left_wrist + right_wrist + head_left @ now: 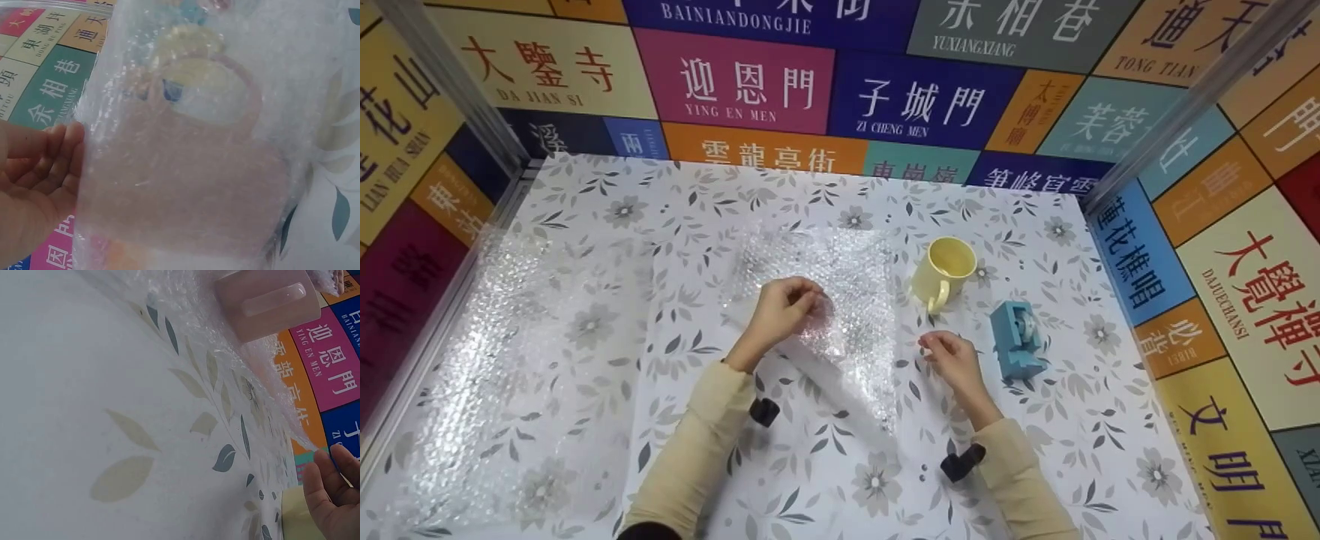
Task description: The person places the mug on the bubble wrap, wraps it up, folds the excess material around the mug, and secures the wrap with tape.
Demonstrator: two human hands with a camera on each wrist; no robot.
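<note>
While the left hand pinches an edge of the bubble wrap near the frame's center in the head view, fingers curled in, the right hand, right of center, seems to pinch a corner of the same sheet between thumb and fingertips; the film is faint there. Pink mug sits at the wrap, at the top of the right wrist view, handle side showing; the left wrist view sees it through the sheet. In the head view it's mostly hidden beside the left hand. Yellow mug stands upright just above the right hand, handle toward the bottom of the frame. Blue tape dispenser is right of that hand. Second bubble wrap sheet lies flat across the left of the frame. Floral tablecloth underneath; colored sign panels along the top.
</note>
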